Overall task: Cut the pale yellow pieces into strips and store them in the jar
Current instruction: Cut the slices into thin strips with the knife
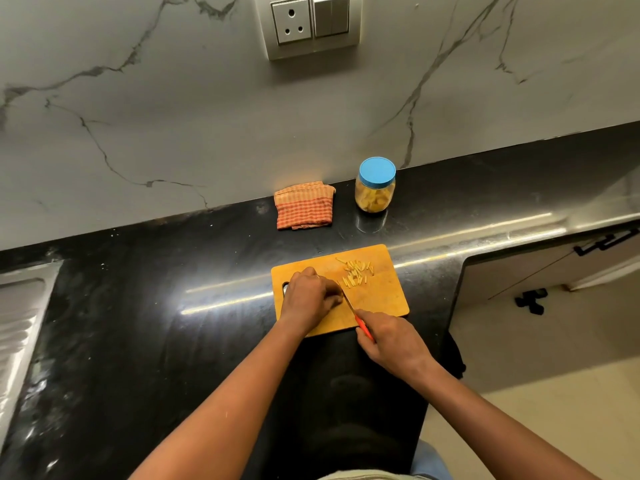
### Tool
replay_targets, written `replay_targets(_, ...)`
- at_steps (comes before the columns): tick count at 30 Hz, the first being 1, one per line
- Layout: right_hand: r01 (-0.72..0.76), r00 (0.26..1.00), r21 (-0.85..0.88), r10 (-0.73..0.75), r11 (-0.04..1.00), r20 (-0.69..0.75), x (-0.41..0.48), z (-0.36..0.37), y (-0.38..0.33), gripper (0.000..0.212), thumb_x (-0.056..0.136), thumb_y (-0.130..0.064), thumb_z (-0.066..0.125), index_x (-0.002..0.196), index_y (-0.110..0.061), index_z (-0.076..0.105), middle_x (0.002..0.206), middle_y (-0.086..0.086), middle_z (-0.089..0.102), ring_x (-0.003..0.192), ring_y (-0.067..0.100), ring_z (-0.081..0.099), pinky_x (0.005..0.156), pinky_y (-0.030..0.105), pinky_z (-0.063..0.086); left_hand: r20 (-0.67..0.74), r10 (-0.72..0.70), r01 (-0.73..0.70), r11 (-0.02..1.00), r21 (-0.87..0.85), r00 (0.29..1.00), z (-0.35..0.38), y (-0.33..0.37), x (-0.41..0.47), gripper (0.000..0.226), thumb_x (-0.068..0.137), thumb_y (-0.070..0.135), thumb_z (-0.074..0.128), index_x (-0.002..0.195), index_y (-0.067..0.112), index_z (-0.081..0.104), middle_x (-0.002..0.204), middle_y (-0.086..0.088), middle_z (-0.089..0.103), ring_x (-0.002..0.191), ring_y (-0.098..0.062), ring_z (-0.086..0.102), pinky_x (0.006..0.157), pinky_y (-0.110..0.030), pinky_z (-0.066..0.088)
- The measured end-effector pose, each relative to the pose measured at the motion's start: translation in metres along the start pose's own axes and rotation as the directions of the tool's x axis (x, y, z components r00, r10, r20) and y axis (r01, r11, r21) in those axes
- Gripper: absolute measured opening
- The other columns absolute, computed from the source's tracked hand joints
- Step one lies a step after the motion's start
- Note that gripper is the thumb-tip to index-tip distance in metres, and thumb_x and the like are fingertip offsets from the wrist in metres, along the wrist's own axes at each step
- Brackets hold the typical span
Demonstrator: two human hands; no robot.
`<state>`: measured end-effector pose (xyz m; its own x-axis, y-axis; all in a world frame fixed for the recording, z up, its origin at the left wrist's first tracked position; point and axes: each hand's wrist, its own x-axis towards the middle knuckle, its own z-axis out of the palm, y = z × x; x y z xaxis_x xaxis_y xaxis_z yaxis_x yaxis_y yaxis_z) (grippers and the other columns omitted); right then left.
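Head view: two hands were seen at work over one wooden cutting board (384,299). The left hand (310,296) was laid on the board's left half with its fingers curled down beside the blade. What lay beneath them was hidden, so it could not be told whether a piece was being grasped. The right hand (389,341) was held at the board's near edge, clenched round the red handle of one knife (360,323), whose blade was angled up toward the left fingertips.

One loose scatter of pale yellow strips (356,271) was spread on the board's far right part, apart from both hands; the strips were too small to be counted exactly.

Beyond the board's far edge, well apart from it, one jar (375,195) was stood upright with its blue lid (377,172) on and pale yellow pieces visible inside. One folded checked cloth (304,209) was placed just left of the jar. The board was set on a black counter (156,323). On the marble wall behind, one socket plate (311,26) was mounted.
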<state>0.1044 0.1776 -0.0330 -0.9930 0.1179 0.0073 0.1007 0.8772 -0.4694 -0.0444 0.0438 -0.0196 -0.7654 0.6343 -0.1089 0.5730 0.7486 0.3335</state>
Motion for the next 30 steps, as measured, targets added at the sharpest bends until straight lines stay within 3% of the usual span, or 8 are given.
replay_targets(9,-0.037,0.999,-0.007,0.037,0.999,-0.019,-0.002,0.001,-0.002,0.041,0.095,-0.033,0.055,0.132,-0.016,0.058,0.103,0.002,0.071,0.084,0.017,0.068,0.072,0.032,0.057,-0.03,-0.006,0.005,1.0,-0.012,1.0,0.006,0.001,-0.002,0.034,0.089,0.05,0.062,0.119,0.034,0.068,0.095,0.005,0.066,0.094,-0.013,0.051,0.073,-0.027,0.037)
replay_targets(16,-0.041,0.999,0.012,0.042,0.999,-0.021,-0.002,0.002,-0.007,0.043,0.095,-0.035,0.054,0.134,-0.016,0.056,0.108,0.001,0.071,0.09,0.016,0.068,0.078,0.031,0.056,0.052,0.036,-0.037,0.999,0.012,0.998,0.002,-0.011,0.008,0.027,0.09,0.036,0.065,0.116,0.036,0.069,0.112,0.015,0.065,0.097,-0.012,0.047,0.078,-0.029,0.047)
replay_targets(22,-0.044,0.998,0.03,0.045,0.999,-0.034,0.0,0.003,-0.01,0.043,0.094,-0.033,0.056,0.133,-0.015,0.058,0.107,0.003,0.071,0.09,0.018,0.068,0.077,0.031,0.056,0.04,0.049,-0.052,0.996,0.074,0.998,0.003,-0.012,0.01,0.032,0.087,0.048,0.065,0.114,0.033,0.071,0.104,0.012,0.071,0.093,-0.012,0.048,0.074,-0.029,0.047)
replay_targets(30,-0.033,0.999,0.018,0.033,0.999,0.014,0.001,0.01,-0.011,0.043,0.096,-0.03,0.051,0.135,-0.012,0.055,0.107,0.006,0.07,0.089,0.021,0.067,0.077,0.034,0.055,-0.017,0.057,-0.056,0.996,0.074,0.998,0.009,-0.014,0.005,0.03,0.088,0.049,0.063,0.111,0.033,0.072,0.102,0.014,0.071,0.091,-0.012,0.047,0.075,-0.03,0.044)
